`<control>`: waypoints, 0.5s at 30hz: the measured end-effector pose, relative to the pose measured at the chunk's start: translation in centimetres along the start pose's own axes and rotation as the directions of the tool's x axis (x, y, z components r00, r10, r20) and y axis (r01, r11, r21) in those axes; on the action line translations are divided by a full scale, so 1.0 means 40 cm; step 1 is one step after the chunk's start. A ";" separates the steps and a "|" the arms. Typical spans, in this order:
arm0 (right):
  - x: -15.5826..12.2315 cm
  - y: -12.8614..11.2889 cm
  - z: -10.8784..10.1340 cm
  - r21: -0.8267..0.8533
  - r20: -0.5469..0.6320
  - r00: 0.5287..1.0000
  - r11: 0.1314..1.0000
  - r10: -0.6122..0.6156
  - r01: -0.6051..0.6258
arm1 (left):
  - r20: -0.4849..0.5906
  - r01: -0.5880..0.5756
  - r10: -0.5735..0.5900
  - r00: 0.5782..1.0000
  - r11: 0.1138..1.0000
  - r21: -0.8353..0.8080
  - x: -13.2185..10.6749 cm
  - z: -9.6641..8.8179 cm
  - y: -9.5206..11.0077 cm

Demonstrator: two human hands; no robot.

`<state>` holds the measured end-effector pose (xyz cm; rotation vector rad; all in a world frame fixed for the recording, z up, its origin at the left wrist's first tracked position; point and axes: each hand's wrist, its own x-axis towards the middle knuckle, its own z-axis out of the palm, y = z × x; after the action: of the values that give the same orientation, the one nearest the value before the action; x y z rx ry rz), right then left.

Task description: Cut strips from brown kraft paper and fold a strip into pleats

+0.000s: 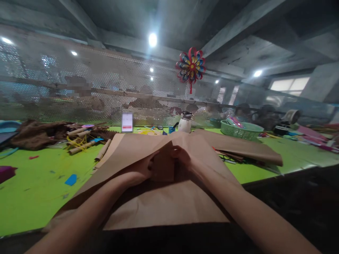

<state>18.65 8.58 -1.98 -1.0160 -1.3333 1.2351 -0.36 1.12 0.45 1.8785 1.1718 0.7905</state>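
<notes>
A large sheet of brown kraft paper lies before me, its upper layer lifted and folded over toward the middle. Under that raised layer, a smaller brown card stands tilted between my hands. My left hand is partly covered by the paper, with its fingers curled at the card's left edge. My right hand is closed, thumb and bent forefinger pinched by the card's upper right edge, where it meets the lifted paper. The inner fingertips of both hands are in shadow.
Beyond the paper stand a phone and a white jug. Brown paper rolls with yellow strings lie left. A folded brown sheet and a green basket are at right. A paper flower hangs above.
</notes>
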 end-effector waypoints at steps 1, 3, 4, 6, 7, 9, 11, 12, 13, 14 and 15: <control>-0.008 -0.003 -0.001 0.039 -0.003 1.000 0.999 -0.011 0.011 | 0.002 -0.010 0.010 1.000 1.000 -0.027 -0.002 0.002 0.003; -0.023 -0.013 -0.002 0.134 -0.014 0.999 0.990 -0.049 0.050 | -0.029 -0.044 0.042 0.999 0.997 -0.061 -0.005 0.007 0.011; -0.030 -0.020 -0.002 0.187 -0.012 0.997 0.980 -0.075 0.076 | -0.056 -0.069 0.065 0.996 0.995 -0.067 -0.005 0.009 0.015; -0.047 -0.036 -0.003 0.287 0.008 0.991 0.949 -0.134 0.127 | -0.100 -0.131 0.125 0.987 0.989 -0.062 -0.003 0.013 0.023; -0.054 -0.045 -0.003 0.318 0.017 0.986 0.936 -0.165 0.151 | -0.115 -0.161 0.154 0.981 0.985 -0.060 -0.001 0.013 0.027; -0.068 -0.060 -0.002 0.331 0.014 0.976 0.922 -0.217 0.200 | -0.148 -0.181 0.169 0.974 0.981 -0.067 0.001 0.014 0.033; -0.078 -0.071 0.002 0.323 -0.021 0.968 0.914 -0.251 0.244 | -0.163 -0.112 0.101 0.981 0.992 -0.060 0.003 0.012 0.034; -0.082 -0.074 0.005 0.315 -0.041 0.963 0.911 -0.266 0.265 | -0.164 -0.060 0.053 0.985 0.997 -0.037 0.003 0.010 0.032; -0.086 -0.077 0.007 0.305 -0.058 0.959 0.909 -0.279 0.283 | -0.165 -0.010 0.011 0.986 1.000 0.002 0.002 0.008 0.030; -0.089 -0.079 0.009 0.296 -0.069 0.955 0.909 -0.288 0.295 | -0.170 0.029 -0.019 0.985 0.998 0.054 0.001 0.006 0.027; -0.092 -0.080 0.010 0.285 -0.077 0.951 0.908 -0.299 0.308 | -0.183 0.054 -0.034 0.983 0.993 0.104 0.000 0.003 0.025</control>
<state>18.90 4.50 0.75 -0.5883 -1.1865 1.1315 0.16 0.79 1.26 1.8927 1.3895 0.9042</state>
